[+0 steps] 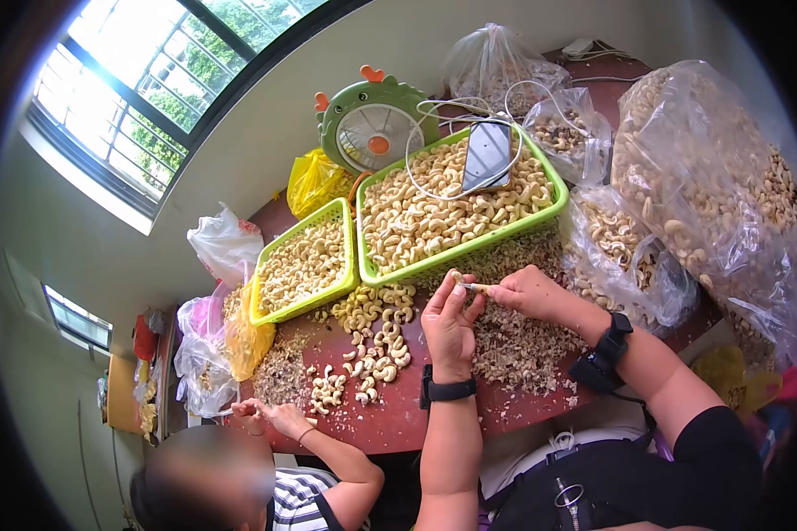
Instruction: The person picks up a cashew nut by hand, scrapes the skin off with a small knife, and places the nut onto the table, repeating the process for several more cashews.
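My left hand (452,332) is raised over the red table with a cashew nut (457,277) pinched at its fingertips. In my right hand (527,294) is a small knife (476,287), its blade against or very close to that nut. Just beyond both hands stands a large green basket (469,254) full of pale cashews. Under my right forearm spreads a heap of brown skin scraps (522,354). Loose peeled cashews (376,350) lie to the left of my left hand.
A smaller green basket (305,310) of cashews adjoins the large one. A phone (487,157) with a white cable rests on the nuts. Behind is a green fan (376,124). Big plastic bags of nuts (682,159) crowd the right. Another person's hands (279,418) work at lower left.
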The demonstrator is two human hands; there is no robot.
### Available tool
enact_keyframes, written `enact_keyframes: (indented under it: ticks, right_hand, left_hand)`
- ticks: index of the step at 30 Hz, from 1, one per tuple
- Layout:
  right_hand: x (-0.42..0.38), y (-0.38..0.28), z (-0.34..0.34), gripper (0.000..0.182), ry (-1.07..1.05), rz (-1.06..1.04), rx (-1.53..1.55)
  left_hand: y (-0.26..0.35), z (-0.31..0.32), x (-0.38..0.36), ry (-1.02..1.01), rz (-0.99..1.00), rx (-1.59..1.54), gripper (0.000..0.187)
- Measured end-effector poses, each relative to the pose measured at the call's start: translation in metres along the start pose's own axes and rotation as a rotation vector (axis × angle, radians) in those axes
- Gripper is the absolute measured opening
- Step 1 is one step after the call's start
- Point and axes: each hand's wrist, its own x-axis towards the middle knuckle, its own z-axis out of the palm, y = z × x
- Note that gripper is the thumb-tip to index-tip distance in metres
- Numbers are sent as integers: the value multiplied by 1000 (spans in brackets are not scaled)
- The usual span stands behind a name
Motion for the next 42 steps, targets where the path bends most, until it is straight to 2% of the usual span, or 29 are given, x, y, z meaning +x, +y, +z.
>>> enact_keyframes:
  ticks: [22, 30, 42]
  right_hand:
    - [2, 3, 1, 52, 29, -49, 0]
    - [2, 6, 2, 52, 24, -68, 44]
    - [1, 0, -2, 50, 4, -32, 43]
  left_hand:
    - [-4, 4, -2, 142, 47, 24, 24]
    - [-1, 5, -1, 119, -29, -77, 22]
    - [-4, 5, -2, 51, -3, -49, 23]
